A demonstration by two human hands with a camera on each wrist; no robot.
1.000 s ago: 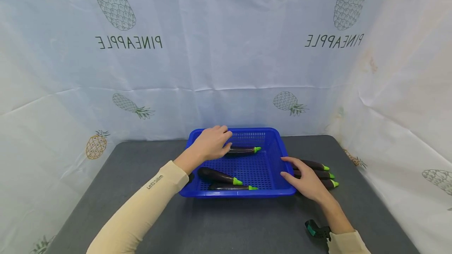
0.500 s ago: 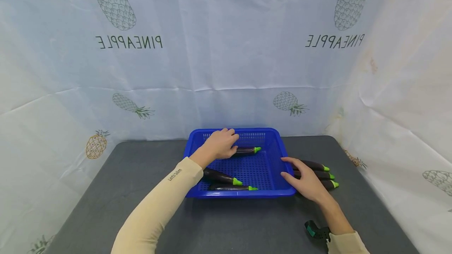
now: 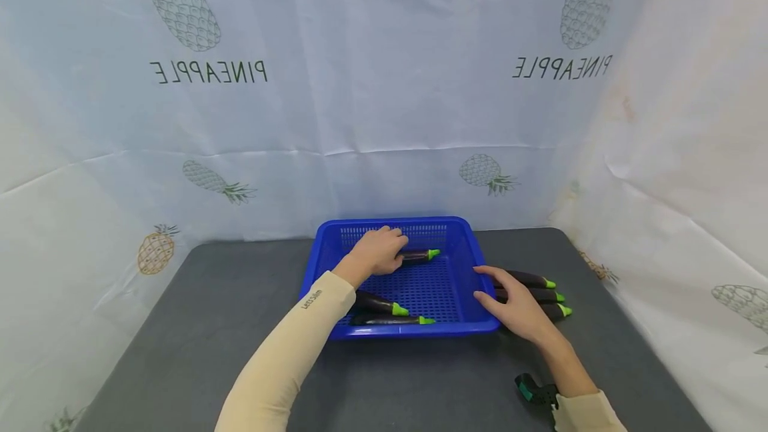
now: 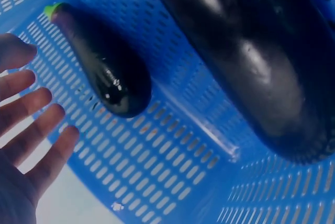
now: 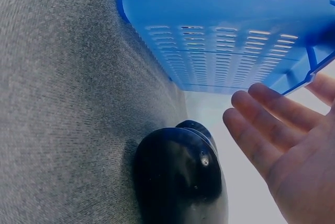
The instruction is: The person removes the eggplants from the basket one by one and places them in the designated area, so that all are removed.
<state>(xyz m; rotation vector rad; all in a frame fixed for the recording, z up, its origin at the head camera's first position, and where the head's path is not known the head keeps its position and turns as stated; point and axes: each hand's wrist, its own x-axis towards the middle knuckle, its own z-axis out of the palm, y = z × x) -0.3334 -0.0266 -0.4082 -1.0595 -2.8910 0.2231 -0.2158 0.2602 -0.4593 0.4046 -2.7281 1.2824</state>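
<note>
A blue perforated plastic basket [image 3: 414, 331] stands on the dark table. My left hand [image 3: 377, 252] reaches into it, over the blunt end of the far eggplant [image 3: 418, 257]. In the left wrist view, the fingers [image 4: 31, 122] are spread beside that eggplant [image 4: 104, 62], with a gap between. Two more eggplants lie along the near side, a plump one [image 3: 378, 305] and a slimmer one [image 3: 384, 320]; my left forearm partly covers them. My right hand [image 3: 519, 309] rests at the basket's right rim, its fingers [image 5: 261, 111] nearly straight beside the outer wall.
Right of the basket, three eggplants [image 3: 543, 296] lie side by side on the table [image 3: 252, 299], partly behind my right hand. A black device with a green patch [image 3: 534, 392] sits at my right wrist. A white pineapple-print cloth [image 3: 384, 99] hangs behind and along the sides.
My left hand has moved right and slightly lower toward the far eggplant, its forearm now crossing the near eggplants. The head view has shifted slightly. My right hand stays at the rim.
</note>
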